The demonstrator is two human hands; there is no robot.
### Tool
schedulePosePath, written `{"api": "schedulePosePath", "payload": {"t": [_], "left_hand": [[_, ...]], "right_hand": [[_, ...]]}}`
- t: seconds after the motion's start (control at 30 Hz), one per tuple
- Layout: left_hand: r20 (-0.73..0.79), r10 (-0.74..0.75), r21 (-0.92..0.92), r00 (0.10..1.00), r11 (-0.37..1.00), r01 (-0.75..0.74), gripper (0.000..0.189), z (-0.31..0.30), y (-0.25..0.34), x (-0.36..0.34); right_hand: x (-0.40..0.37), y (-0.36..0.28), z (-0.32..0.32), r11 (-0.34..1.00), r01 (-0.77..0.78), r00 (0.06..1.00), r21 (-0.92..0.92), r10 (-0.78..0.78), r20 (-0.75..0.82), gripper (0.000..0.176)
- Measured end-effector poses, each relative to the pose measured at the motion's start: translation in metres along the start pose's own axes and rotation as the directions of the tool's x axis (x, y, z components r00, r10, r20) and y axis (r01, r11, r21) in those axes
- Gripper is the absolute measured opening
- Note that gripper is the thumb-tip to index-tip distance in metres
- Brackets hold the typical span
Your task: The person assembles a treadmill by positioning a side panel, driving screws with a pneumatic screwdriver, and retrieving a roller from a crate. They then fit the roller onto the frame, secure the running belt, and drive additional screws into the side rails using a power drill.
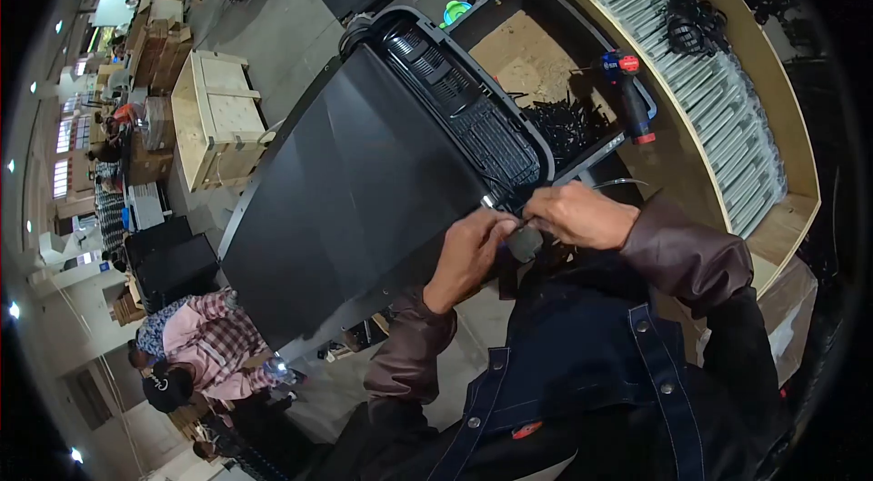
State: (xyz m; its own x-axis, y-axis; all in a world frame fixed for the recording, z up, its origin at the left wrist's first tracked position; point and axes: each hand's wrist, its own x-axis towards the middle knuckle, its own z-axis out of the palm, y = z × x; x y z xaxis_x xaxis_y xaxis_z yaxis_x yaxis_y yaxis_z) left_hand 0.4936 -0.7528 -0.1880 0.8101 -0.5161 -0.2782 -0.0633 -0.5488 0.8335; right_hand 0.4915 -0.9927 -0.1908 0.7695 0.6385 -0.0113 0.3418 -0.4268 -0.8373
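My left hand (468, 254) and my right hand (577, 214) meet at the near corner of a large black machine with a long flat deck (373, 154). Fingers of both are pinched together around something small. Just below the fingertips is a small grey rounded piece (525, 245); I cannot tell whether it is part of what they hold. A thin cable (498, 183) runs by the fingers from the ribbed black housing (496, 140) at the machine's end. Past my right hand curves a thin pale line (627, 182).
A blue and red power drill (627, 95) rests at the edge of a bin with loose black parts (568, 125). On the right, a long wooden crate (805, 181) holds wrapped metal tubes (705, 104). A person in a checked shirt (214, 340) stands beyond the deck, near another wooden crate (223, 117).
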Motion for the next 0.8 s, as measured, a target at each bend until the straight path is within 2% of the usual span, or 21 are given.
{"api": "schedulePosePath", "payload": {"t": [0.03,0.07,0.1,0.17,0.2,0.27,0.3,0.37,0.4,0.47,0.5,0.57,0.6,0.67,0.8], "left_hand": [[-0.037,0.234,0.353,0.972,0.913,-0.206,0.014,-0.008,-0.003,0.013],[0.030,0.397,0.519,0.917,0.778,-0.354,0.020,-0.014,-0.011,0.028],[0.041,0.398,0.518,0.916,0.776,-0.360,0.020,-0.017,-0.022,0.039],[0.311,0.499,0.619,0.809,0.540,-0.571,0.018,-0.025,-0.035,0.060],[0.323,0.501,0.612,0.803,0.536,-0.581,0.018,-0.031,-0.037,0.069],[0.585,0.359,0.549,0.727,0.484,-0.681,0.014,-0.041,-0.034,0.081],[0.588,0.360,0.545,0.724,0.486,-0.684,0.014,-0.038,-0.037,0.086],[0.613,0.441,0.565,0.656,0.335,-0.754,0.013,-0.034,-0.040,0.092],[0.612,0.444,0.567,0.655,0.331,-0.754,0.013,-0.038,-0.041,0.098],[0.724,0.371,0.394,0.581,0.469,-0.790,0.019,-0.045,-0.032,0.106],[0.723,0.375,0.388,0.580,0.473,-0.791,0.019,-0.045,-0.032,0.109],[0.802,0.208,0.351,0.560,0.593,-0.724,0.021,-0.047,-0.033,0.115],[0.804,0.206,0.348,0.558,0.599,-0.722,0.021,-0.048,-0.035,0.118],[0.878,0.069,0.306,0.474,0.679,-0.667,0.019,-0.049,-0.036,0.126],[0.894,0.067,0.257,0.444,0.734,-0.628,0.025,-0.045,-0.046,0.133]], "right_hand": [[0.006,0.013,0.001,0.998,-0.036,0.998,-0.059,0.033,-0.057,0.011],[0.012,0.020,-0.002,0.991,-0.069,0.996,-0.118,0.061,-0.070,0.011],[0.017,0.026,-0.004,0.979,-0.100,0.993,-0.179,0.087,-0.083,0.011],[0.026,0.037,0.003,0.971,-0.127,0.990,-0.203,0.110,-0.094,0.011],[0.029,0.039,0.006,0.956,-0.143,0.990,-0.255,0.133,-0.056,0.012],[0.032,0.041,0.009,0.939,-0.166,0.986,-0.300,0.168,-0.019,0.012],[0.035,0.043,0.008,0.949,-0.139,0.989,-0.282,0.145,0.000,0.012],[0.038,0.042,0.008,0.959,-0.106,0.993,-0.264,0.116,0.020,0.013],[0.039,0.044,0.008,0.963,-0.119,0.990,-0.243,0.133,0.044,0.012],[0.039,0.046,0.007,0.964,-0.141,0.985,-0.226,0.160,0.071,0.012],[0.039,0.048,0.008,0.971,-0.148,0.985,-0.189,0.162,0.058,0.013],[0.038,0.049,0.008,0.976,-0.158,0.985,-0.150,0.166,0.047,0.013],[0.036,0.048,0.010,0.976,-0.168,0.982,-0.138,0.178,0.063,0.013],[0.036,0.047,0.009,0.975,-0.178,0.979,-0.132,0.190,0.079,0.013],[0.035,0.044,0.007,0.971,-0.182,0.976,-0.153,0.197,0.093,0.013]]}}
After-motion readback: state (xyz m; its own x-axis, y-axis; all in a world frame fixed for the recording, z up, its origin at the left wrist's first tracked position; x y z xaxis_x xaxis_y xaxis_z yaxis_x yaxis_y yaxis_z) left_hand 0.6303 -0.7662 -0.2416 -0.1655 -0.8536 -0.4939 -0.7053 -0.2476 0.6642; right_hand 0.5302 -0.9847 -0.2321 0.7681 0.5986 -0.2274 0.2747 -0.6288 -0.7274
